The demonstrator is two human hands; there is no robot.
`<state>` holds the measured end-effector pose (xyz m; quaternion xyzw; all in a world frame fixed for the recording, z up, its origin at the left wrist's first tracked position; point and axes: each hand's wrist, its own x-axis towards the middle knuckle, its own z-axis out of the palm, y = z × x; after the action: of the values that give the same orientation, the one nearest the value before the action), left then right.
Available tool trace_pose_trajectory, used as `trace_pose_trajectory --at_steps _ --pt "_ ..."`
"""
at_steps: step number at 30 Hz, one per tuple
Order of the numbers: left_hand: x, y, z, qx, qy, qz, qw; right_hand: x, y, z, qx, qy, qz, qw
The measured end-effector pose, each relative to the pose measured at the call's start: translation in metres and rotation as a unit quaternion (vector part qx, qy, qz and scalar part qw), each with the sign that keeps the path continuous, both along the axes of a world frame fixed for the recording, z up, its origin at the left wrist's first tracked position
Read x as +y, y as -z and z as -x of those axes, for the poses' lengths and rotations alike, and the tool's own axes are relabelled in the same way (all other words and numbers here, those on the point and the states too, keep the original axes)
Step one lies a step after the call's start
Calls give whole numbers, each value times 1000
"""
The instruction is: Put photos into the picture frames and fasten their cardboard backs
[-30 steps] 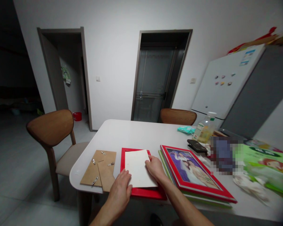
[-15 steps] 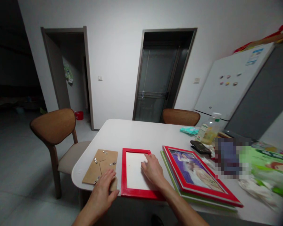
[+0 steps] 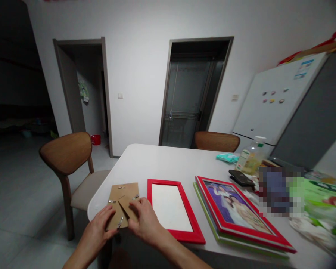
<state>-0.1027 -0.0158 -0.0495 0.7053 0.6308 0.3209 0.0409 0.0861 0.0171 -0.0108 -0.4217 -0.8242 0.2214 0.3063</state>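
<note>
A brown backing board (image 3: pixel 118 192) with several metal clips is at the table's near left edge. My left hand (image 3: pixel 96 229) grips its lower left edge between thumb and fingers. At its right side my right hand (image 3: pixel 145 220) pinches the board's flap, with the thumb below and fingers on top. Just right of the hands a red frame (image 3: pixel 194 224) lies flat, a white sheet (image 3: pixel 170 205) inside it. Farther right, a red-framed photo (image 3: pixel 235 209) rests on a green frame (image 3: pixel 205 213).
The white table (image 3: pixel 162 160) also bears a black phone (image 3: pixel 240 178), a bottle (image 3: pixel 250 157), a teal packet (image 3: pixel 226 157) and a green bag (image 3: pixel 316 198) on the right. Two wooden chairs stand at the left (image 3: pixel 67 153) and far side (image 3: pixel 217 142).
My right hand has left the white sheet and moved left to the backing board. My left hand has shifted left to the board's edge, and the board is slightly turned.
</note>
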Motion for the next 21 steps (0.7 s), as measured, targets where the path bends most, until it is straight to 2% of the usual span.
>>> trace_pose_trajectory --at_steps 4,6,9,12,16,21 --pt "1 -21 -36 -40 46 -54 997 -6 -18 -43 61 10 -24 998" --pt "3 -28 -62 -52 81 -46 994 -8 -23 -69 63 30 -24 997" --pt "8 -33 -102 -58 131 -6 990 -10 -22 -108 39 72 -4 997" --pt "14 -31 -130 -67 166 31 983 -8 -12 -135 8 104 11 994" --pt "19 -25 -145 -79 166 72 980 -1 7 -149 -17 133 8 991" --pt "22 -21 -141 -79 166 65 981 0 22 -149 -52 153 -19 987"
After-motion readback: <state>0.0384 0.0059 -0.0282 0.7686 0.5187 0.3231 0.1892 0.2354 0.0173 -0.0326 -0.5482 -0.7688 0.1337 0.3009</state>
